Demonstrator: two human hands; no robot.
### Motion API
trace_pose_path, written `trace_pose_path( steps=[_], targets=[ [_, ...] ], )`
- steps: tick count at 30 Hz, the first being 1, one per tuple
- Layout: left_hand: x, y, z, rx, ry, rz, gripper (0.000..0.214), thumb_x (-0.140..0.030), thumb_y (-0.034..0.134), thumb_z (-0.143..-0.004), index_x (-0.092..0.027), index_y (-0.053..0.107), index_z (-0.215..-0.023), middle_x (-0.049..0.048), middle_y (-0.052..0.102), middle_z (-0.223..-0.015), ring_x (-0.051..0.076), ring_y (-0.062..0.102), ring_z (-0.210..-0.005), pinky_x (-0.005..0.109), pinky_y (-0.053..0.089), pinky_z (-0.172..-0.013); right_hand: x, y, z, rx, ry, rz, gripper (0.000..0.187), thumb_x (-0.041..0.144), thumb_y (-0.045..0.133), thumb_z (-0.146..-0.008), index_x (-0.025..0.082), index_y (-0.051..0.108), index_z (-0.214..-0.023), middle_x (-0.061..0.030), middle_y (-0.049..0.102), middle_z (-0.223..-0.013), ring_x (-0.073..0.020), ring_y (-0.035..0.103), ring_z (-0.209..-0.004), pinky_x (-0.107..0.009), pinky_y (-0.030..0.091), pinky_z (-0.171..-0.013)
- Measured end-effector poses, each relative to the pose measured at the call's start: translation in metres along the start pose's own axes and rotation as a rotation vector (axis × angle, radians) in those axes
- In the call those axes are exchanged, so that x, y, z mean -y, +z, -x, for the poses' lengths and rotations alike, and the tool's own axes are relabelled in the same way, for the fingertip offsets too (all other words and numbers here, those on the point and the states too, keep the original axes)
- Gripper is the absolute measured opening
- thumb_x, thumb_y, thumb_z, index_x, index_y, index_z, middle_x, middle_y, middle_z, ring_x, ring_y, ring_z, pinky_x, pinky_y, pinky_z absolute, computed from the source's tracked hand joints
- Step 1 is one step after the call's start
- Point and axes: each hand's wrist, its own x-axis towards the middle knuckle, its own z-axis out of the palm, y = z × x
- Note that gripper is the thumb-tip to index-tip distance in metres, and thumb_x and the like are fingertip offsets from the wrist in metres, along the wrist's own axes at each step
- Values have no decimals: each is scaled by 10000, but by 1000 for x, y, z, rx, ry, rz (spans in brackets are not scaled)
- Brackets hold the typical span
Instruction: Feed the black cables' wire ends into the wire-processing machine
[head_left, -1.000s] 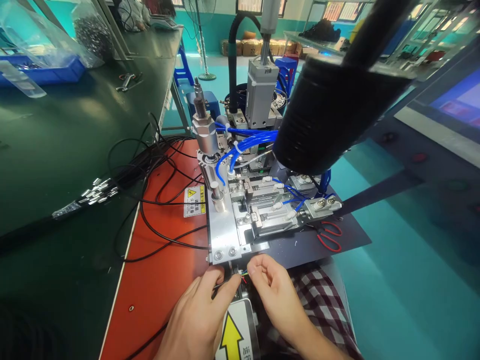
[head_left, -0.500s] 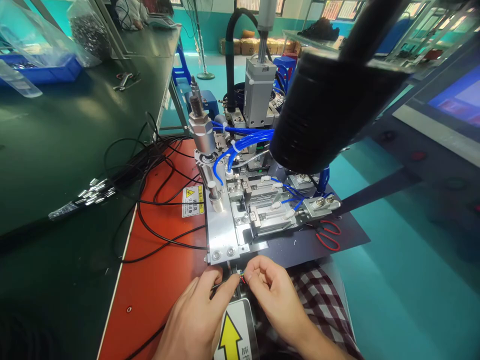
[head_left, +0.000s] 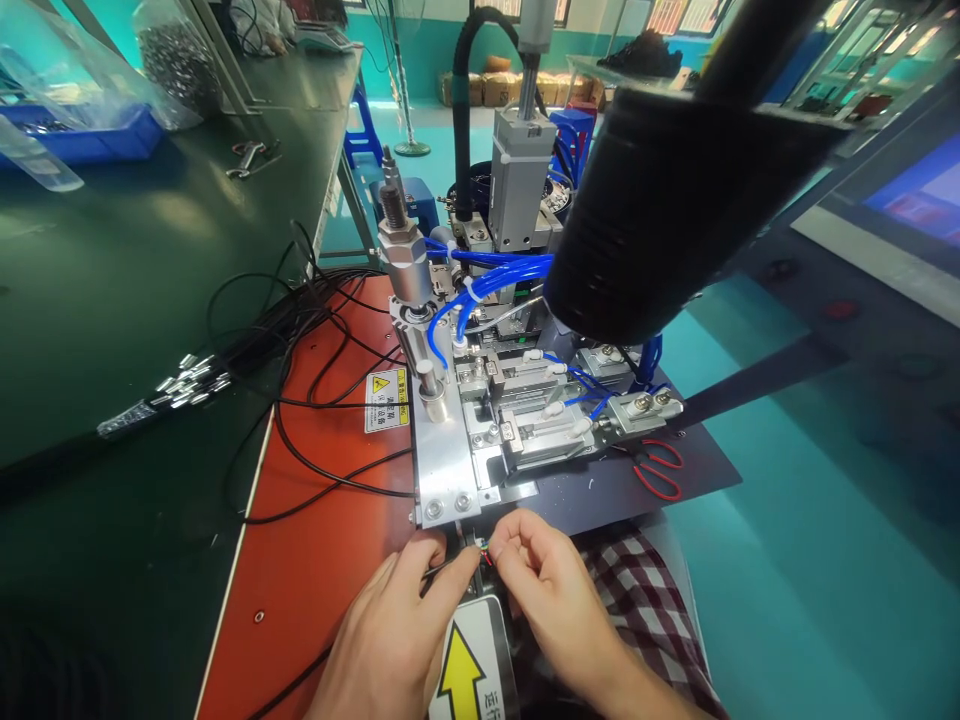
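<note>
— Where is the cable end?
— The thin black cable (head_left: pixel 442 568) comes in from the lower left, and its stripped end with small coloured wires (head_left: pixel 486 551) sits just below the front edge of the metal fixture (head_left: pixel 450 470), above the plate with the yellow arrow (head_left: pixel 461 675).

— Who has it?
— The left hand (head_left: pixel 390 630) pinches the cable between thumb and forefinger, fingers closed on it. The right hand (head_left: pixel 551 590) closes its fingertips on the coloured wires; both meet at the same spot, the right a touch nearer the tips.

— Which way does it run?
— Its long axis points from lower left up toward the fixture's slot, right ahead of the grip.

— And around?
— An orange mat (head_left: pixel 322 560) carries loose black cables (head_left: pixel 315 400). Red-handled scissors (head_left: pixel 660 470) lie to the right, blue air hoses (head_left: pixel 487 280) loop above, and a big black lamp head (head_left: pixel 660 210) overhangs. A dark green bench (head_left: pixel 112 300) stretches left.
</note>
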Motion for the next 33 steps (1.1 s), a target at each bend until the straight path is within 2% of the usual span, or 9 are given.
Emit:
trace_pose_path(
  steps=[9,17,23,28,33],
  targets=[
    [-1,-1,-1,4,12,-6,508,-4,365,-801,-241,528,-1220,70,529,-948,184,580,-749,257,525,-596,-3,2,-2,8,87,-99,159,269,462,-853,188,484,-719,85,402,-522,-83,379,-454,-211,284,-450],
    [2,3,0,-27,36,-18,490,-23,365,-805,-234,538,-1212,71,527,-939,188,592,-760,248,521,-580,1,2,-8,61,212,-188,161,285,462,-782,180,487,-664,92,389,-425,-77,338,-414,-217,256,-459],
    [0,1,0,9,15,-25,494,-19,363,-816,-239,527,-1226,76,533,-948,189,593,-769,262,528,-607,0,2,-4,-50,85,-7,135,262,486,-797,190,502,-685,68,435,-536,-95,413,-480,-211,299,-469],
    [2,4,2,12,-9,33,475,-31,364,-840,-260,513,-1229,77,550,-989,206,598,-830,295,535,-657,-6,0,-9,67,196,-182,139,251,473,-809,175,507,-698,87,419,-438,-80,367,-419,-205,281,-456],
    [6,7,0,-56,4,162,346,-127,377,-897,-235,531,-1187,63,601,-995,186,604,-801,280,520,-682,-7,-5,-6,50,140,-155,216,359,533,-844,165,525,-748,82,424,-483,-78,368,-441,-205,269,-452]
  ],
)
